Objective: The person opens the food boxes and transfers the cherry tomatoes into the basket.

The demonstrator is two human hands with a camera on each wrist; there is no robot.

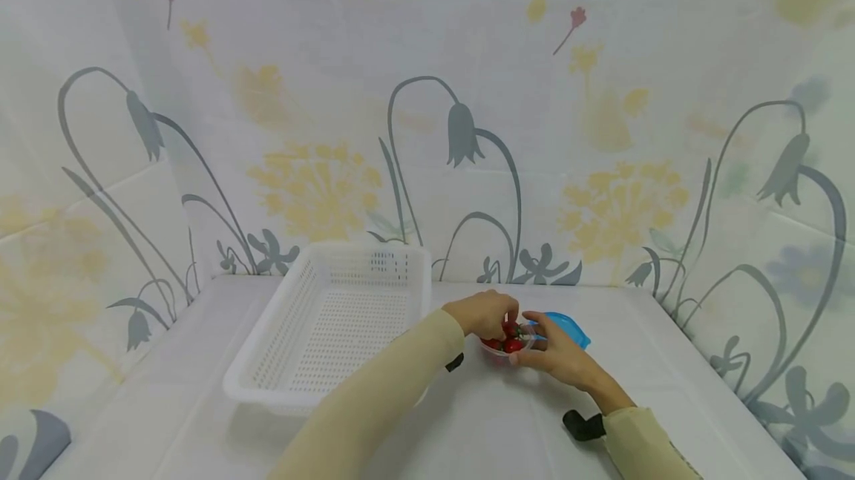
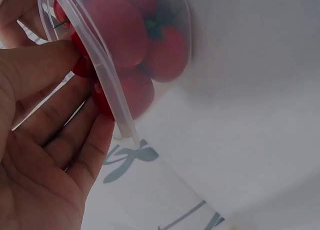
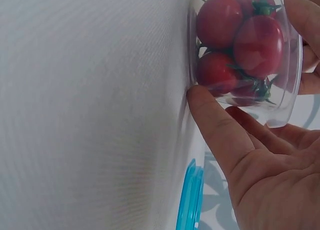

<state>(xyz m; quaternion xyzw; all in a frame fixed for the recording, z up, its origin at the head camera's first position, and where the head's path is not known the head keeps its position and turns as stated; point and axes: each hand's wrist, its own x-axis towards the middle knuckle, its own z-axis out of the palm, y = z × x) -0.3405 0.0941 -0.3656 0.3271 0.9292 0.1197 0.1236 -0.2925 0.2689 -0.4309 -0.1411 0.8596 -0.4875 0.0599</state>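
Note:
A small clear plastic container (image 3: 287,98) stands on the white table, filled with several red cherry tomatoes (image 3: 260,45) with green stems. My left hand (image 1: 486,314) reaches in over its rim from the left. Its thumb and fingers pinch a cherry tomato (image 2: 82,66) at the opening, partly hidden by the thumb. From the right, my right hand (image 1: 557,354) holds the container, thumb at the near side low by the base and fingers round the far side. A blue plastic lid (image 1: 568,328) lies on the table just behind the right hand.
A large white perforated basket (image 1: 267,383) sits to the left on the table (image 1: 494,428), beneath and beyond the left forearm. Behind the table hangs a flower-printed cloth (image 1: 467,35), which also runs along both sides.

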